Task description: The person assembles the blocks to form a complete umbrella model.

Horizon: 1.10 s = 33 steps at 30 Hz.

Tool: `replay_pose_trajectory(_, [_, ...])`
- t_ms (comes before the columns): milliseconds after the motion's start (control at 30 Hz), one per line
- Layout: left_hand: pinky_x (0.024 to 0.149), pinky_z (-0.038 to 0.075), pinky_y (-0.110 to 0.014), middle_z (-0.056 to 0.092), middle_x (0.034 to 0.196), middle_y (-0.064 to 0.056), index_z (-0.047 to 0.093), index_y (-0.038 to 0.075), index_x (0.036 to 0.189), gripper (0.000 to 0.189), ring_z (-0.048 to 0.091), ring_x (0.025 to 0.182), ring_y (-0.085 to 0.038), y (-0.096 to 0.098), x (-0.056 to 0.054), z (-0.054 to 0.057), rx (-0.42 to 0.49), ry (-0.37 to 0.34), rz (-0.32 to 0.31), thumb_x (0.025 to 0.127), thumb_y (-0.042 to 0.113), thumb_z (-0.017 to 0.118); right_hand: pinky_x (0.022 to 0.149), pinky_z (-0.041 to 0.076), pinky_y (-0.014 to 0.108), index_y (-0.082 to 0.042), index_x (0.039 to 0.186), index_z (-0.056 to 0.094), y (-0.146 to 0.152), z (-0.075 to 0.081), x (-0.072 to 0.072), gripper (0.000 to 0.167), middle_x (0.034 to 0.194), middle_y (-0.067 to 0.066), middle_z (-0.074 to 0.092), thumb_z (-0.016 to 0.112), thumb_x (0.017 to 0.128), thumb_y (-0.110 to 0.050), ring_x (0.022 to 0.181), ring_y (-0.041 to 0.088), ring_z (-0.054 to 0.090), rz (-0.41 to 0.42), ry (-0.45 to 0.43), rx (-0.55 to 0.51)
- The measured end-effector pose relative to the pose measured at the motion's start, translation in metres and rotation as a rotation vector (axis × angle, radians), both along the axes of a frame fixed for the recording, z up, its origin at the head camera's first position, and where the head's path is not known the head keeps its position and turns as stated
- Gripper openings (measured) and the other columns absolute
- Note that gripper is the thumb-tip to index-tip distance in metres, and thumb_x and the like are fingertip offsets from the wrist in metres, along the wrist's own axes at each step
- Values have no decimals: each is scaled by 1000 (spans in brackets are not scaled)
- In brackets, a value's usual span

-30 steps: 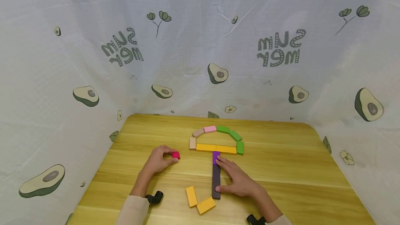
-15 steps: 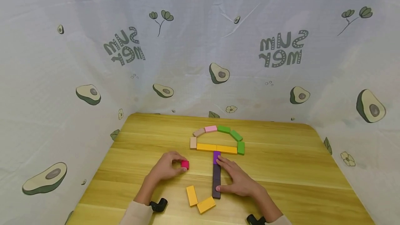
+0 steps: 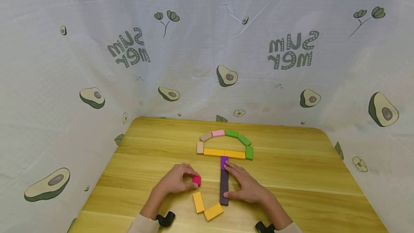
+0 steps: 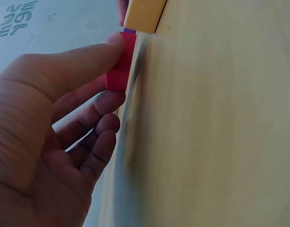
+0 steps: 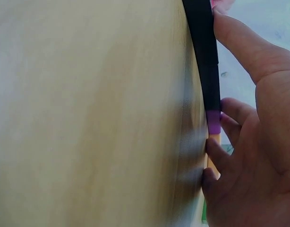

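Observation:
My left hand pinches a small red block between thumb and fingers, over the table left of the dark column. In the left wrist view the thumb presses the near face of the red block. My right hand rests beside a column of two dark blocks topped by a purple block. Its thumb touches the lower dark block and its fingertips touch the purple one. The right wrist view has the dark blocks running in line with the purple block.
Two loose yellow blocks lie near the front. At the column's far end, two yellow blocks form a bar under an arch of tan blocks, a pink block and green blocks. A printed cloth hangs behind the wooden table.
My left hand has moved right and toward the front with the red block, ending nearer the loose yellow blocks. The right hand stays in place by the column.

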<state>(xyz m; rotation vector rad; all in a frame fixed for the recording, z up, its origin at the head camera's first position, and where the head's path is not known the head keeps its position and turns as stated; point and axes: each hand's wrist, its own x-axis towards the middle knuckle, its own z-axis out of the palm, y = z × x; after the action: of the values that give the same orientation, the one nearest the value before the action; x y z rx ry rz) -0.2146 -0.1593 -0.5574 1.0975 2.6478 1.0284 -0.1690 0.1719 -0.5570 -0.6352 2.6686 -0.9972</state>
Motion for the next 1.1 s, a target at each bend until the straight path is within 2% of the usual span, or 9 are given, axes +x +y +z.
replay_pose_trajectory(167, [87,55,-26,72,102,12,81,21,111,26,63,95,-2,1,5,-1,16,-14,-8,88,33,83,120,23,72,-17,163,33,0,1,0,98,172,6,23,76,86,-58,156,46,21,-3,8,-1])
replay_pose_trajectory(433, [90,56,-28,75,104,11,81,21,112,20,65,99,-4,-2,7,-6,40,-2,17,93,22,76,121,22,71,-17,163,33,0,0,0,98,172,6,24,76,86,-59,156,45,22,-1,11,4])
replay_pose_trajectory(667, [93,55,-31,74,105,15,81,24,111,18,65,100,-3,-4,8,-7,40,-11,-6,94,28,77,120,23,71,-16,163,33,0,-1,-1,98,172,7,24,76,86,-59,156,45,22,1,8,-3])
replay_pose_trajectory(900, [93,55,-31,73,104,15,81,23,110,17,65,100,-3,-6,10,-7,46,-33,-25,94,26,77,121,18,73,-17,163,33,0,-1,0,98,172,6,22,76,86,-59,156,45,20,2,-5,-6])
replay_pose_trajectory(1100, [92,55,-31,73,103,14,82,23,109,17,65,99,-3,-6,11,-5,40,-38,-31,93,25,77,121,18,73,-16,163,33,0,0,0,97,172,7,23,76,86,-59,156,45,21,2,0,-11])
